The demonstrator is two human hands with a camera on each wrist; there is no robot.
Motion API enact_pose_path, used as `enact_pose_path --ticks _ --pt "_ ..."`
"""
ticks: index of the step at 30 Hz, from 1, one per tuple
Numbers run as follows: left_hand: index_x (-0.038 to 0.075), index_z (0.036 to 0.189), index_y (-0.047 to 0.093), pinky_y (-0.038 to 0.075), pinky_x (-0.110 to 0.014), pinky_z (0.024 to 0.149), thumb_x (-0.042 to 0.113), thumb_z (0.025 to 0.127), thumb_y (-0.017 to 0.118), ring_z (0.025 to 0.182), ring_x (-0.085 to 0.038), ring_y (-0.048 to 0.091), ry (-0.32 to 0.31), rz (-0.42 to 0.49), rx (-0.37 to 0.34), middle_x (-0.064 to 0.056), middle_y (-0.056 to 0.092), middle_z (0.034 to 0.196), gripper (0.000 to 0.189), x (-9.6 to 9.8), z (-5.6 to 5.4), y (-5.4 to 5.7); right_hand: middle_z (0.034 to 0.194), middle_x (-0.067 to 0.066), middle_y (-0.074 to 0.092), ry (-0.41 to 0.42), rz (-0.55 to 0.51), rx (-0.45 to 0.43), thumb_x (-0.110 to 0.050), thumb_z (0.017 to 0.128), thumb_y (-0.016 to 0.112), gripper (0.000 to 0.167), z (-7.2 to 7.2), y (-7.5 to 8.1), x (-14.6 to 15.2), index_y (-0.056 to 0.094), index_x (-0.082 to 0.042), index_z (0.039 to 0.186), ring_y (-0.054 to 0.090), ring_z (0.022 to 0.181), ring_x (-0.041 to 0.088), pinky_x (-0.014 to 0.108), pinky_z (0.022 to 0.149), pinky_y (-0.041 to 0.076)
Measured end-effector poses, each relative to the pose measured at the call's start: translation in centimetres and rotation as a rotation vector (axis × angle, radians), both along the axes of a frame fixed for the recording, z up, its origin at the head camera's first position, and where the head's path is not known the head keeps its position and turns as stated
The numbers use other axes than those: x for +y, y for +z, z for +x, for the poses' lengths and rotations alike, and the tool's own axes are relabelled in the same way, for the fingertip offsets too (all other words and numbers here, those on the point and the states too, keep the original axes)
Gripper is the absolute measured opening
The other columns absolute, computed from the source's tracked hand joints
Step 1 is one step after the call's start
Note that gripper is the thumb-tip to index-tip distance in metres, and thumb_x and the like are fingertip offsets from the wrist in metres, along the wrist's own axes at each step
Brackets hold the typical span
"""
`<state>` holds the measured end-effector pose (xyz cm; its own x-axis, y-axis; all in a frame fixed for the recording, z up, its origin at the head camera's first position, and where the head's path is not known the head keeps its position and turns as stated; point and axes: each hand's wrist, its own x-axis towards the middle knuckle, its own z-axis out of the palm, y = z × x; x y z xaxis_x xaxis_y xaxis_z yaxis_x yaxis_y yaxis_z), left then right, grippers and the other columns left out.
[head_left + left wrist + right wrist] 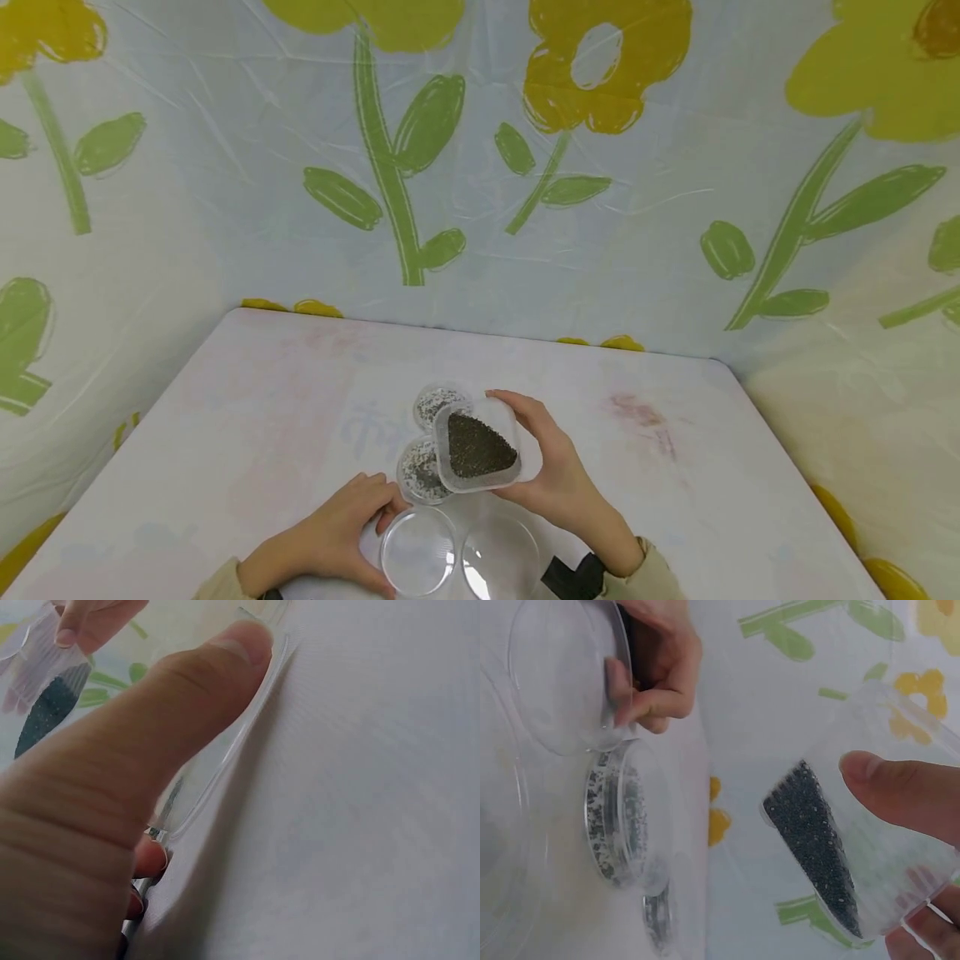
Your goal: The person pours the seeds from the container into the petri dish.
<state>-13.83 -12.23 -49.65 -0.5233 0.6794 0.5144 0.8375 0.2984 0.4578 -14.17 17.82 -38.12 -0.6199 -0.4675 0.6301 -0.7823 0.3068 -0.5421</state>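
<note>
My right hand (566, 479) grips a clear square plastic tub (501, 414) above the table, thumb on one side and fingers on the other. The tub is tilted, and dark fine granules (814, 851) have slid into one corner. Low on the table, my left hand (337, 527) holds a clear round petri dish (417, 552) by its edge between thumb and fingers. Another clear petri dish (501, 557) stands just right of it. Behind them are two round dishes with black-and-white speckled contents, the nearer dish (420, 475) and the farther dish (433, 403), both partly hidden by the tub.
The pale table (285, 400) has rounded far corners and faint coloured prints. A cloth (645, 225) with large yellow flowers hangs around its back and sides. A black strap (573, 577) sits at my right wrist.
</note>
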Motion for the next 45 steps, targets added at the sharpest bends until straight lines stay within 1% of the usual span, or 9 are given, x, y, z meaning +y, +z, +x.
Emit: enact_pose_path --ticks 3,6,9,14,19,26,30,36,45 --pt "0.026 0.093 0.049 0.026 -0.016 0.070 0.069 0.056 0.084 0.077 0.005 0.026 0.004 -0.006 -0.002 0.016 0.040 0.079 0.068 0.0 0.1 0.1 0.138 0.022 0.048 0.050 0.009 0.116 -0.001 0.062 0.092 0.093 0.1 -0.3 -0.4 0.042 0.010 0.140 0.045 0.131 0.029 0.032 0.111 0.034" --pt "0.025 0.093 0.049 0.026 -0.016 0.071 0.069 0.056 0.084 0.077 0.004 0.026 0.004 -0.014 -0.017 0.016 0.041 0.080 0.067 -0.1 0.1 0.2 0.138 0.022 0.048 0.080 0.053 0.239 -0.014 0.077 0.086 0.078 0.0 -0.7 -0.8 0.044 0.011 0.138 0.045 0.130 0.033 0.031 0.111 0.033" --pt "0.025 0.093 0.049 0.026 -0.016 0.071 0.070 0.056 0.084 0.077 0.005 0.026 0.006 -0.012 -0.005 0.016 0.041 0.080 0.067 -0.1 0.0 0.2 0.138 0.023 0.049 0.109 0.102 0.369 -0.023 0.092 0.072 0.061 -0.3 -1.1 -1.2 0.046 0.011 0.136 0.046 0.128 0.036 0.033 0.111 0.035" --pt "0.025 0.095 0.050 0.024 -0.015 0.070 0.070 0.057 0.084 0.076 0.007 0.023 -0.006 0.011 0.034 0.017 0.040 0.080 0.068 0.0 -0.2 0.1 0.133 0.025 0.052 0.132 0.146 0.510 -0.026 0.099 0.060 0.050 -0.4 -1.6 -1.9 0.050 0.009 0.133 0.050 0.122 0.039 0.038 0.107 0.040" --pt "0.025 0.095 0.050 0.024 -0.014 0.070 0.070 0.058 0.084 0.075 0.007 0.025 -0.012 0.024 0.059 0.018 0.040 0.080 0.067 0.0 -0.4 -0.2 0.133 0.025 0.053 0.129 0.202 0.551 -0.033 0.103 0.053 0.051 -0.1 -1.9 -2.3 0.050 0.007 0.133 0.051 0.124 0.037 0.039 0.105 0.043" --pt "0.025 0.103 0.053 0.026 -0.014 0.071 0.070 0.059 0.083 0.077 0.006 0.029 -0.011 0.025 0.082 0.017 0.041 0.081 0.069 0.0 -0.3 -0.3 0.135 0.023 0.054 0.122 0.294 0.617 -0.013 0.096 0.059 0.042 0.2 -2.6 -2.6 0.052 0.004 0.134 0.054 0.123 0.038 0.040 0.104 0.044" --pt "0.026 0.105 0.054 0.026 -0.015 0.071 0.071 0.059 0.082 0.077 0.005 0.029 -0.005 0.001 0.072 0.016 0.040 0.081 0.071 0.0 -0.3 -0.3 0.136 0.023 0.055 0.128 0.329 0.658 -0.011 0.096 0.062 0.042 0.4 -2.6 -2.7 0.053 0.003 0.134 0.055 0.122 0.039 0.041 0.105 0.043" --pt "0.027 0.107 0.053 0.026 -0.015 0.071 0.072 0.059 0.081 0.076 0.005 0.030 -0.001 -0.010 0.070 0.016 0.040 0.082 0.071 -0.1 -0.4 -0.3 0.137 0.023 0.054 0.131 0.350 0.690 -0.002 0.096 0.052 0.039 0.5 -2.4 -2.7 0.054 0.003 0.135 0.054 0.124 0.038 0.040 0.107 0.041" --pt "0.031 0.112 0.052 0.028 -0.016 0.071 0.071 0.060 0.082 0.077 0.005 0.031 -0.001 -0.014 0.043 0.016 0.041 0.082 0.072 -0.3 -0.2 -0.2 0.136 0.021 0.056 0.107 0.353 0.764 -0.003 0.102 0.045 0.033 0.6 -2.4 -3.0 0.058 0.000 0.133 0.054 0.125 0.035 0.040 0.107 0.041"
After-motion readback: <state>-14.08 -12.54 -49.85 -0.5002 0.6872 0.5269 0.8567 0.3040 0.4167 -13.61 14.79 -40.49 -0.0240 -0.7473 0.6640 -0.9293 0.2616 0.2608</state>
